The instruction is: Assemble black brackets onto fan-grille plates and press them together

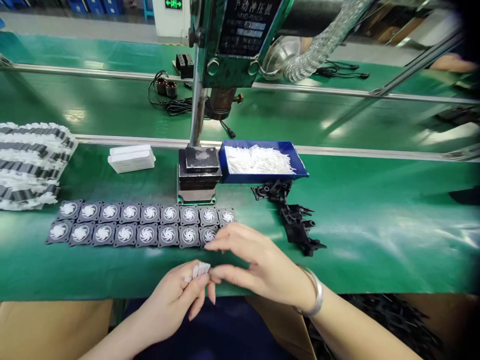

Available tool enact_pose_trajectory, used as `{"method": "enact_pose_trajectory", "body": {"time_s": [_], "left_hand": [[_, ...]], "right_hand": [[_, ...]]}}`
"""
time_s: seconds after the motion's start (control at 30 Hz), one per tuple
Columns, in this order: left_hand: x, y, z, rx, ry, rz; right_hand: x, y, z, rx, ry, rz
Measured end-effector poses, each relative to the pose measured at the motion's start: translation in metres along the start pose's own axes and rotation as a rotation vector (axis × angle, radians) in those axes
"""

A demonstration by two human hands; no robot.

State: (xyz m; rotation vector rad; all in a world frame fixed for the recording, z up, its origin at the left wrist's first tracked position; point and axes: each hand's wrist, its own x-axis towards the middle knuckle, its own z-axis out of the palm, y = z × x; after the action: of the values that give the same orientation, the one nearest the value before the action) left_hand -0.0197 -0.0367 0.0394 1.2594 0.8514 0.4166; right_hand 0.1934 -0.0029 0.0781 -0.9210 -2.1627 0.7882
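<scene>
My left hand (180, 295) is closed around a small bunch of thin white sticks (201, 270), their ends showing above the thumb. Beside it my right hand (255, 265) has its fingers stretched and apart, and nothing shows between them. Its thumb tip is close to the sticks; its index finger reaches over the right end of two rows of square black parts (146, 234), partly hiding them. Each part carries a round white swirl-bladed piece. A blue tray (262, 177) behind my hands holds a heap of similar thin white sticks.
A green hand press (232, 65) stands over a dark metal block (198, 172). Black plastic parts (296, 225) lie at right. A white stack (131, 158) and rows of grey-and-white pieces (30, 165) sit at left. A carton of black parts (378, 325) is below.
</scene>
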Motion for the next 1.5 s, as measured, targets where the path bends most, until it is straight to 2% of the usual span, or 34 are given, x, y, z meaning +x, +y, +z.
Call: {"method": "enact_pose_trajectory", "body": {"time_s": [0.07, 0.17, 0.27, 0.4, 0.47, 0.53, 0.6, 0.7, 0.97, 1.1, 1.13, 1.2, 1.27, 1.3, 1.33, 1.43, 1.5], "left_hand": [[0.001, 0.0, 0.001, 0.046, 0.004, 0.054], [0.001, -0.004, 0.001, 0.134, 0.053, 0.141], [-0.002, -0.008, 0.003, 0.17, 0.071, 0.17], [-0.002, -0.011, 0.006, 0.108, 0.063, 0.139], [0.0, -0.013, 0.008, 0.003, 0.089, 0.097], [0.002, -0.017, 0.011, -0.12, 0.105, 0.025], [0.004, -0.022, 0.013, -0.219, 0.085, -0.055], [0.006, -0.026, 0.014, -0.279, 0.037, -0.112], [0.006, -0.022, 0.01, -0.196, 0.029, -0.104], [0.005, -0.023, 0.009, -0.189, 0.021, -0.113], [0.005, -0.023, 0.008, -0.185, 0.022, -0.112], [0.003, -0.022, 0.007, -0.177, 0.026, -0.098], [0.001, -0.02, 0.004, -0.175, 0.041, -0.074], [0.001, -0.019, 0.002, -0.18, 0.051, -0.062], [0.0, -0.018, 0.0, -0.186, 0.061, -0.05], [-0.004, -0.015, -0.006, -0.156, 0.092, 0.009], [-0.008, -0.015, -0.01, -0.094, 0.122, 0.071]], "right_hand": [[-0.002, -0.006, 0.008, 0.096, -0.039, 0.049], [-0.005, -0.007, 0.02, 0.15, 0.014, 0.129], [-0.009, -0.005, 0.027, 0.184, 0.051, 0.149], [-0.01, -0.006, 0.017, 0.248, 0.071, 0.131], [-0.008, -0.003, 0.003, 0.252, 0.182, 0.174], [-0.007, 0.003, -0.012, 0.125, 0.321, 0.255], [-0.005, 0.012, -0.023, -0.09, 0.383, 0.295], [-0.004, 0.025, -0.027, -0.291, 0.337, 0.241], [-0.001, 0.04, -0.013, -0.379, 0.261, 0.146], [0.002, 0.039, -0.02, -0.481, 0.224, 0.125], [0.003, 0.035, -0.025, -0.527, 0.259, 0.115], [0.006, 0.021, -0.038, -0.592, 0.417, 0.094], [0.009, 0.003, -0.047, -0.569, 0.553, 0.089], [0.011, -0.005, -0.047, -0.513, 0.544, 0.087], [0.013, -0.012, -0.045, -0.428, 0.465, 0.088], [0.018, -0.021, -0.017, -0.09, 0.021, 0.131], [0.021, -0.021, 0.01, 0.049, -0.139, 0.168]]}}
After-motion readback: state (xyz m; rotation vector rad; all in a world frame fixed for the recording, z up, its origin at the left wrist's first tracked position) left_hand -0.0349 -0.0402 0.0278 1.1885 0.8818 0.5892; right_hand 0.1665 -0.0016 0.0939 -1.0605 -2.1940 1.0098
